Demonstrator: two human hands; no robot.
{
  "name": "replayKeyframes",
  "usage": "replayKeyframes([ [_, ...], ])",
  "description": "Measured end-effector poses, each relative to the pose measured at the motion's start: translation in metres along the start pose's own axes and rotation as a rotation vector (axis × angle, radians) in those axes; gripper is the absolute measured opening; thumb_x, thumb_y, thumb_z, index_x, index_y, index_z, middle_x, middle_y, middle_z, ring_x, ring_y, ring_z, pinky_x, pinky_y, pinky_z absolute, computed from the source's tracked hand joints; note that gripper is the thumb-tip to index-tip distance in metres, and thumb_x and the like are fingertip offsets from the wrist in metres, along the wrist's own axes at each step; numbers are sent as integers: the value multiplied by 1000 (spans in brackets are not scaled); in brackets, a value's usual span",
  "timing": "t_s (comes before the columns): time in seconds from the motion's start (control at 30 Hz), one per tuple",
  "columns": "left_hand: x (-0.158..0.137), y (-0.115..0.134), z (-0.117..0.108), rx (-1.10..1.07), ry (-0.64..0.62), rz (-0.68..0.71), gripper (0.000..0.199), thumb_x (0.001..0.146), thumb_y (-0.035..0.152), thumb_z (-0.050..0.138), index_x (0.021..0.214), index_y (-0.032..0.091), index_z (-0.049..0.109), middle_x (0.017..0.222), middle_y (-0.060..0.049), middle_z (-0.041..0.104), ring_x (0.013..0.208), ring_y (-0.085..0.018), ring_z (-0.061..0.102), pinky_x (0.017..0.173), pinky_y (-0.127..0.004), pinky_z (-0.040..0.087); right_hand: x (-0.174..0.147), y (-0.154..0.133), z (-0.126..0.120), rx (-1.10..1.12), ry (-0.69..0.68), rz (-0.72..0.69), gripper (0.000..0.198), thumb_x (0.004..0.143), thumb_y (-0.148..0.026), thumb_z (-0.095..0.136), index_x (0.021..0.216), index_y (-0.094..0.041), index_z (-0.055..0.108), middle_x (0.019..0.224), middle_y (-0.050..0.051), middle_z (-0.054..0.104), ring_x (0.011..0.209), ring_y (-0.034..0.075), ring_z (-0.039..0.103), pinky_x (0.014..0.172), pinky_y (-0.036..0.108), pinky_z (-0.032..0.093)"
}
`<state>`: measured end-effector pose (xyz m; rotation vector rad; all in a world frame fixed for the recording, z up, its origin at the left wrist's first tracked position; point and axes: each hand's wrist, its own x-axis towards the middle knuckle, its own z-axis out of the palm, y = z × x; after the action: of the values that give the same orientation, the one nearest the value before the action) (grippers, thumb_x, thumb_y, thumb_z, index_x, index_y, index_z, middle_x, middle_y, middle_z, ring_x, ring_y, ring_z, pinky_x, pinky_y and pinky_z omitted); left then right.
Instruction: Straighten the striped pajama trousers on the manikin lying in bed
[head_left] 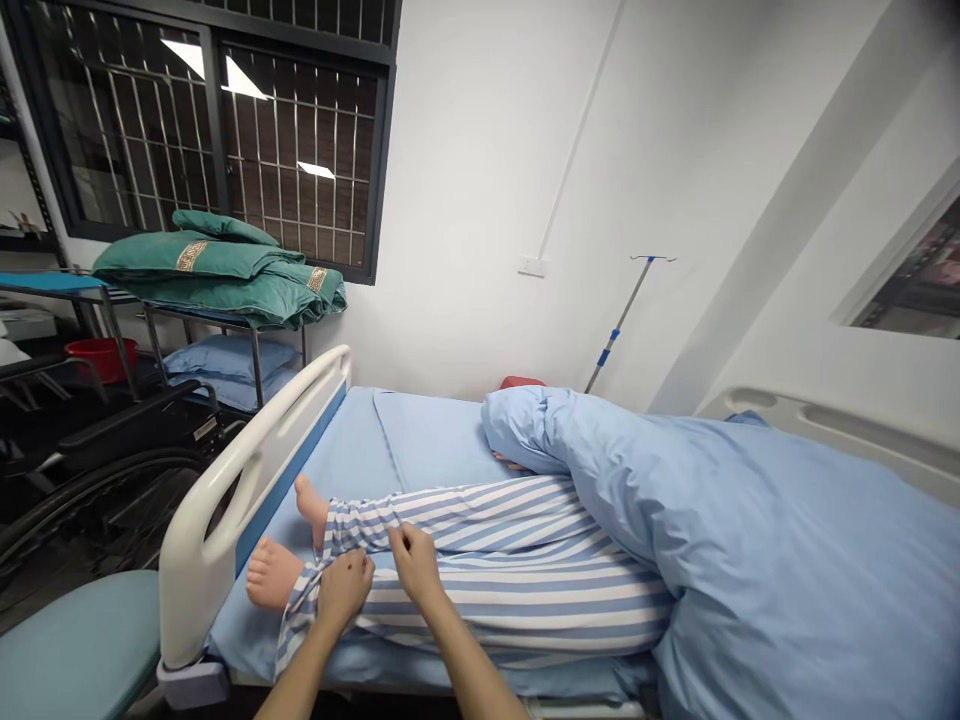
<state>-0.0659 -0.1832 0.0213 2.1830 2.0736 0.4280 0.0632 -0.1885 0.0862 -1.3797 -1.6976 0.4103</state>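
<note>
A figure with smooth, doll-like feet (271, 575) lies on the bed in blue-and-white striped trousers (517, 600). My left hand (345, 590) is closed on the trouser fabric at the lower shin of the nearer leg, just above the cuff. Higher up the shins, my right hand (416, 565) has its fingers curled in against the striped cloth. The fingertips of both hands are mostly hidden. A light blue quilt (750, 530) is folded back over the figure's upper body, and part of a hand (511, 461) shows at its edge.
The white footboard (191, 530) rises left of the feet. Beyond it are a wheelchair (135, 460), a teal seat (82, 640) and a rack with green quilts (225, 265). An IV pole (619, 325) stands behind the bed by the wall.
</note>
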Motion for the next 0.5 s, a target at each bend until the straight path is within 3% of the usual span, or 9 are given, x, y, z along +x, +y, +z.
replayKeyframes([
  [0.13, -3, -4, 6, 6, 5, 24, 35, 85, 25, 25, 90, 16, 59, 89, -9, 64, 86, -21, 59, 72, -30, 41, 4, -9, 36, 80, 39, 14, 39, 85, -35, 36, 51, -17, 43, 45, -6, 37, 47, 8, 35, 48, 20, 23],
  [0.3, -6, -13, 23, -18, 65, 39, 35, 83, 18, 32, 109, 16, 55, 114, -10, 58, 105, -20, 51, 90, -32, 36, -18, 19, 73, -192, 29, 94, 34, 85, -29, 36, 57, -18, 52, 51, -1, 54, 48, 10, 46, 48, 23, 20],
  [0.5, -5, -15, 32, -13, 40, 16, 37, 81, 15, 33, 112, 17, 54, 117, -8, 57, 108, -20, 49, 94, -32, 35, -27, 24, 81, -369, 5, 83, 34, 87, -28, 33, 66, -19, 58, 59, 3, 63, 52, 12, 53, 50, 25, 21],
])
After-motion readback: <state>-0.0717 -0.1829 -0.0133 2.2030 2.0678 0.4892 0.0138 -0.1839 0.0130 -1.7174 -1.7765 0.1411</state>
